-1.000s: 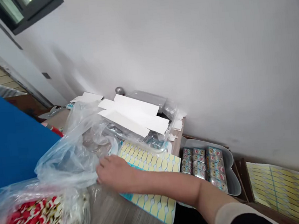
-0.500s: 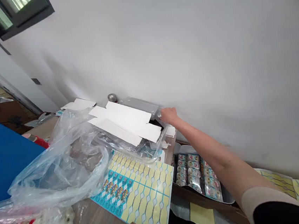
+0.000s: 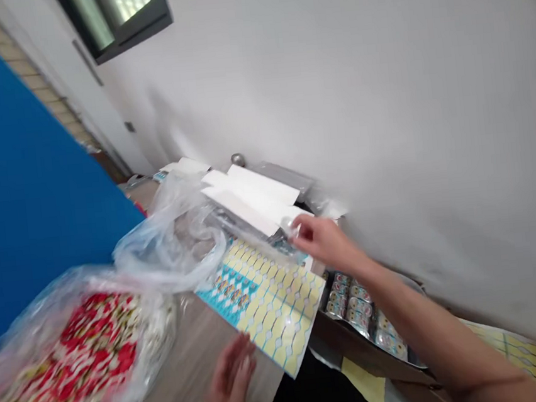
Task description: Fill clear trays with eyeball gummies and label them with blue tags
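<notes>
My right hand (image 3: 321, 239) is raised over the far end of the sticker sheet, its fingers pinched on a small clear plastic piece (image 3: 289, 225), which is blurred. The sheet of yellow and blue stickers (image 3: 271, 302) lies on the table with part of its backing bare. At the sheet's near edge my left hand (image 3: 232, 378) is open, fingers stretched out, with nothing in it. Behind the right hand, flat white card pieces (image 3: 258, 199) rest on a clear plastic tray or bag, whose contents are mostly hidden.
A plastic bag of red, white and olive pieces (image 3: 96, 344) lies at the left, beside a crumpled clear bag (image 3: 168, 242). A blue panel (image 3: 24, 180) stands behind. Right of the table, an open box (image 3: 352, 335) holds rows of wrapped, printed small packs. A wall closes the far side.
My right hand has come back from the far plastic by the wall, now with a small clear piece. My left hand has risen further into view and opened. The view has swung left.
</notes>
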### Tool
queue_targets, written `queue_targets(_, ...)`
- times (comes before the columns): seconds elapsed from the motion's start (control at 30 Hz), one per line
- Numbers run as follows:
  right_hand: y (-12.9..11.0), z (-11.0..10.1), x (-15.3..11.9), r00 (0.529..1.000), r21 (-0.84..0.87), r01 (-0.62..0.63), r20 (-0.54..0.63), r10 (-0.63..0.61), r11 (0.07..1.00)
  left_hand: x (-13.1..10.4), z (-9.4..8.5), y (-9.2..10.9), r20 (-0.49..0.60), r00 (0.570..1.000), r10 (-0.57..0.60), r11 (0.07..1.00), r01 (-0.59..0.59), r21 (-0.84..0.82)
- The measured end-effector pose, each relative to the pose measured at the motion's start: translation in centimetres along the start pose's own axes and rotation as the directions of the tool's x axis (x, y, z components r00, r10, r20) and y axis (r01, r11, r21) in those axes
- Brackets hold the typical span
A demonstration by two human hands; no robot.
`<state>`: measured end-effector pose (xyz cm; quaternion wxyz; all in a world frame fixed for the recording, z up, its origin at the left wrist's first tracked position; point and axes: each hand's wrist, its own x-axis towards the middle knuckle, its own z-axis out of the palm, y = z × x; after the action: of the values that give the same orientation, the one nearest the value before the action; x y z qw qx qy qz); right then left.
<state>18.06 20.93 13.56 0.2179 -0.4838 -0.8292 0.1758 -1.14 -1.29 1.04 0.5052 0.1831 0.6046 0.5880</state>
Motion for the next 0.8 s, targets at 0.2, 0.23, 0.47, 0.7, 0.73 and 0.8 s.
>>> queue_targets(0.2,-9.1,10.1,-10.7,0.935,0.513,0.133,0.218,-0.278,0.848,-1.8,0.6,2.9,0.077,0.992,0.095,0.912,-0.055,-0.407)
queue_targets(0.23,-9.7,11.1,-11.3,0.922,0.593,0.075,0.265,-0.282,0.802,-2.1,-0.2,2.7,0.032,0.996,0.088,0.904,-0.066,-0.422)
queue_targets(0.47,-11.6,15.1,-12.5,0.843,0.724,-0.139,0.445,-0.303,0.676,-5.5,-5.1,0.9,-0.044,0.996,0.082,0.893,-0.093,-0.44)
queue_targets(0.7,-12.4,15.9,-14.0,0.794,0.736,-0.127,0.477,-0.377,0.665,-5.8,-5.8,-0.1,-0.149,0.989,0.003,0.91,-0.064,-0.41)
queue_targets(0.73,-12.2,15.8,-13.9,0.782,0.758,-0.194,0.503,-0.368,0.623,-5.8,-5.9,-0.3,-0.123,0.992,0.0,0.914,-0.05,-0.402)
queue_targets(0.8,-11.8,15.8,-13.6,0.769,0.777,-0.315,0.546,-0.334,0.545,-5.8,-6.0,-0.5,-0.045,0.999,-0.002,0.926,-0.015,-0.376)
